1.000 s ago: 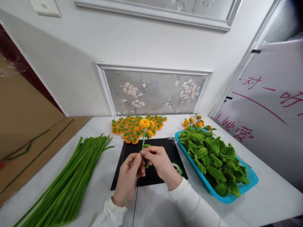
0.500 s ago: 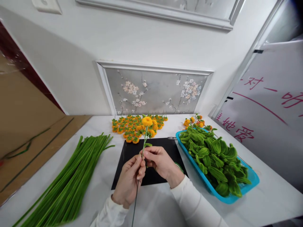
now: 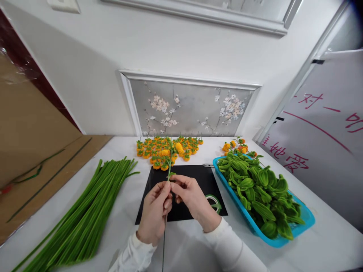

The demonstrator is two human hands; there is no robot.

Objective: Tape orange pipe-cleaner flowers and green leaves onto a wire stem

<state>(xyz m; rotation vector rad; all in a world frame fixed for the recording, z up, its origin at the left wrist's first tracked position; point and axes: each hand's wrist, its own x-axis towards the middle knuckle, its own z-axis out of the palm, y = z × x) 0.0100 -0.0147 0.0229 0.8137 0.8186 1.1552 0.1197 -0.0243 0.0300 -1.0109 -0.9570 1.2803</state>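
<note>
Stem (image 3: 169, 170) stands upright in the left hand's (image 3: 154, 213) closed grip, yellow flowers (image 3: 179, 147) above, its thin end trailing below. Beside that grip, the right hand's (image 3: 195, 202) fingers bunch; their closure and hold cannot be told. Uneven pressure could twist the stem; a slack pinch might let the small leaf (image 3: 171, 174) just above slip.

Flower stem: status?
Both hands, left and right, pinched at the green flower stem. Stem upright, over black mat. Fingers hide the pinch point; green tape roll beside right hand.
</note>
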